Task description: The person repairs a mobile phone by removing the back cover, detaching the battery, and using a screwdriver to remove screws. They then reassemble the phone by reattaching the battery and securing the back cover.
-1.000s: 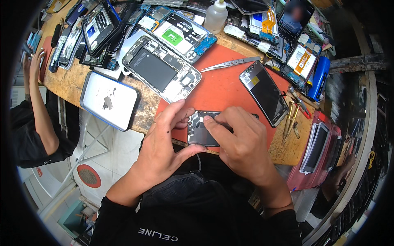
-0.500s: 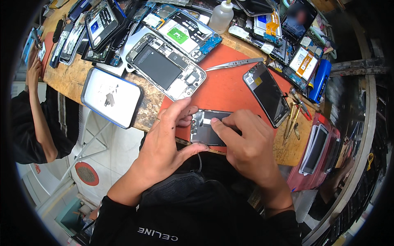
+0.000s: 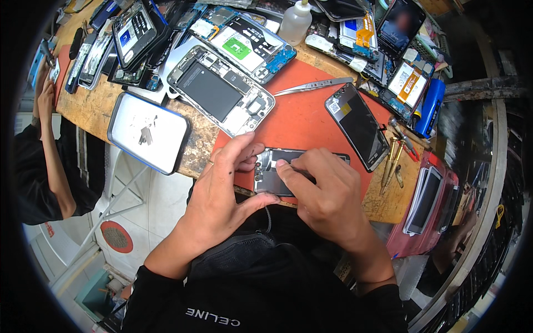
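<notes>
A dark phone screen panel [image 3: 267,182], its back facing up with small metal parts at the left end, lies at the near edge of the orange mat [image 3: 291,130]. My left hand [image 3: 216,191] grips its left end, thumb along the near edge and curled fingers at the far corner. My right hand [image 3: 327,194] rests on the panel with thumb and fingers pressed together; whatever they pinch is hidden. Just beyond my left hand lies an opened phone housing [image 3: 244,106] with a dark battery. Metal tweezers [image 3: 316,86] lie beside it, and another loose phone screen [image 3: 357,129] lies farther right.
A white tray [image 3: 122,125] with small dark pieces sits at left. Opened phones [image 3: 252,50], a bottle [image 3: 296,23] and a blue cylinder [image 3: 431,108] crowd the back and right. Screwdrivers [image 3: 390,161] lie at right. Another person's arm [image 3: 53,150] is far left.
My right thumb has slid slightly left over the panel, and the pale strip beside it is now mostly covered. My left hand keeps its grip. The whole view has shifted a little.
</notes>
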Available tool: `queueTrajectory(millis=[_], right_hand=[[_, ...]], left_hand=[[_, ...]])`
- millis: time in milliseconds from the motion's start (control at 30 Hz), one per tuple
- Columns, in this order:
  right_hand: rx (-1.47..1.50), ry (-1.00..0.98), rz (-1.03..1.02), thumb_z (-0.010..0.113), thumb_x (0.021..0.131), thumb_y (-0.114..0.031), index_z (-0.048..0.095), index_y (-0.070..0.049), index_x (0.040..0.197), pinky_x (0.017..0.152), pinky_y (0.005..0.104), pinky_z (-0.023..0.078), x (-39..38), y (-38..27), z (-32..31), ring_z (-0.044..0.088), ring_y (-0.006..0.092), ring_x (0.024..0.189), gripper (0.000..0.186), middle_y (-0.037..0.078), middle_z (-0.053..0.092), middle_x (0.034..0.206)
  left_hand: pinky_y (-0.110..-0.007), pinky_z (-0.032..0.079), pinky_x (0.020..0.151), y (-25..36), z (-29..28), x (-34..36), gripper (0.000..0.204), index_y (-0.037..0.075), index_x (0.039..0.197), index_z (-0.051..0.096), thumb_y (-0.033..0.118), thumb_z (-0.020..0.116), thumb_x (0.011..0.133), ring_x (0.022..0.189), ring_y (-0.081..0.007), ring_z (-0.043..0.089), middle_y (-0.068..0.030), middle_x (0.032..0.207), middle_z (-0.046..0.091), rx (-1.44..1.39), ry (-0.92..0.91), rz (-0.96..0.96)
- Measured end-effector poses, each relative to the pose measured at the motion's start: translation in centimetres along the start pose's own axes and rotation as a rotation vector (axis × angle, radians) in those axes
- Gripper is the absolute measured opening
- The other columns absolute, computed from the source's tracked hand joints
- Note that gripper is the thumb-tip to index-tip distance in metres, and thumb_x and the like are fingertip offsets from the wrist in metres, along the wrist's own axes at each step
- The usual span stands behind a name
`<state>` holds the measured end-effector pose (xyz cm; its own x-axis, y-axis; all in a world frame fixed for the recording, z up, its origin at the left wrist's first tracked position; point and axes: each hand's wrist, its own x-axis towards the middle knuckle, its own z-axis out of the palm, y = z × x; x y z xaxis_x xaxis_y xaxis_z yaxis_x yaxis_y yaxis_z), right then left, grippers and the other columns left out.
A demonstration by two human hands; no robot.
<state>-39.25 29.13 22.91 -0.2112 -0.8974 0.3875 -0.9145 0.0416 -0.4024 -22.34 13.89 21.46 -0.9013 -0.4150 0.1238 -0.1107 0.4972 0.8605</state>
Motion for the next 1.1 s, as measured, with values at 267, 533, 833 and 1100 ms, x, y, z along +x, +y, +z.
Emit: queueTrajectory(millis=[267, 533, 833, 1100], right_hand=[[-0.023, -0.001, 0.020, 0.078, 0.088, -0.008, 0.079, -0.002, 0.105, 0.063, 0.0384, 0.050, -0.6, 0.3, -0.7, 0.065, 0.0228, 0.079, 0.017, 0.005, 0.059, 0.089], [-0.058, -0.018, -0.006, 0.077, 0.090, -0.009, 0.079, -0.001, 0.104, 0.064, 0.0385, 0.049, -0.4, -0.2, -0.6, 0.065, 0.0227, 0.079, 0.016, 0.005, 0.058, 0.089], [-0.018, -0.030, -0.014, 0.076, 0.091, -0.010, 0.079, -0.001, 0.106, 0.064, 0.0379, 0.050, -0.3, -0.2, -0.3, 0.065, 0.0233, 0.080, 0.018, 0.006, 0.059, 0.090], [-0.043, -0.033, -0.013, 0.077, 0.090, -0.011, 0.079, -0.001, 0.107, 0.064, 0.0378, 0.048, -0.7, 0.0, -0.8, 0.064, 0.0231, 0.079, 0.019, 0.005, 0.058, 0.090]], left_hand=[[-0.043, 0.062, 0.106, 0.0, -0.1, 0.2, 0.104, -0.003, 0.163, 0.041, 0.018, 0.100, 0.080, 0.122, -0.0359, 0.074, -0.0247, 0.141, 0.069, -0.002, -0.004, 0.012], [-0.043, 0.061, 0.107, -0.2, 0.1, 0.1, 0.102, -0.003, 0.162, 0.043, 0.017, 0.100, 0.080, 0.122, -0.0364, 0.074, -0.0248, 0.140, 0.069, -0.008, 0.007, 0.015], [-0.044, 0.061, 0.107, -0.1, 0.0, 0.1, 0.101, -0.004, 0.162, 0.043, 0.017, 0.100, 0.081, 0.123, -0.0364, 0.073, -0.0256, 0.140, 0.068, -0.003, 0.000, 0.017], [-0.043, 0.061, 0.107, -0.2, 0.2, -0.1, 0.103, -0.002, 0.163, 0.043, 0.019, 0.100, 0.080, 0.122, -0.0360, 0.073, -0.0243, 0.141, 0.068, -0.012, -0.001, 0.001]])
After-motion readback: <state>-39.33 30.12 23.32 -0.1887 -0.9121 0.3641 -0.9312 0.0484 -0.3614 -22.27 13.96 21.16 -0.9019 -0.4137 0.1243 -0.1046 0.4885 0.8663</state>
